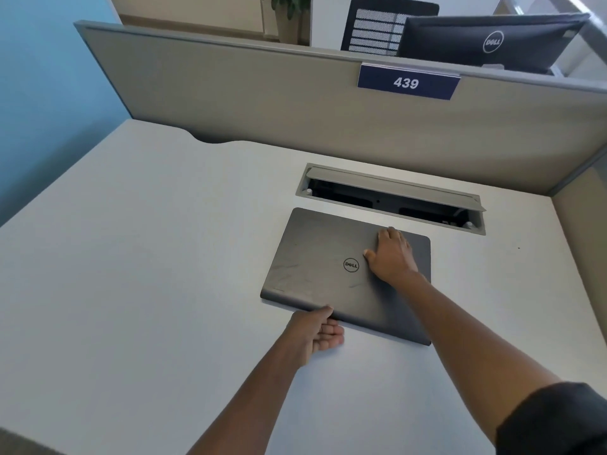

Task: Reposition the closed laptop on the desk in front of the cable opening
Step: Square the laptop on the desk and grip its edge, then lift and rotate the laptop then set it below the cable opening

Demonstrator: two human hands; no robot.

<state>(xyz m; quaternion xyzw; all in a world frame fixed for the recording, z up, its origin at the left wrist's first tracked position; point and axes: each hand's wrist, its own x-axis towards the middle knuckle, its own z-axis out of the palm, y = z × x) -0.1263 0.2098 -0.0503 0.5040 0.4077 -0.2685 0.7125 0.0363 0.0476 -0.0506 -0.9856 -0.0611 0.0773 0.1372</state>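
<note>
A closed dark grey laptop with a round logo lies flat on the white desk, just in front of the cable opening, whose grey flap stands raised. My right hand rests palm down on the lid near its far right part, fingers together. At the laptop's near edge my left hand touches it, thumb on top of the rim and fingers curled beside and under it.
A grey partition with a blue "439" sign runs along the desk's back. Its right side panel closes off the desk on the right. A notch cuts the desk's back edge at the left. A monitor back stands beyond the partition.
</note>
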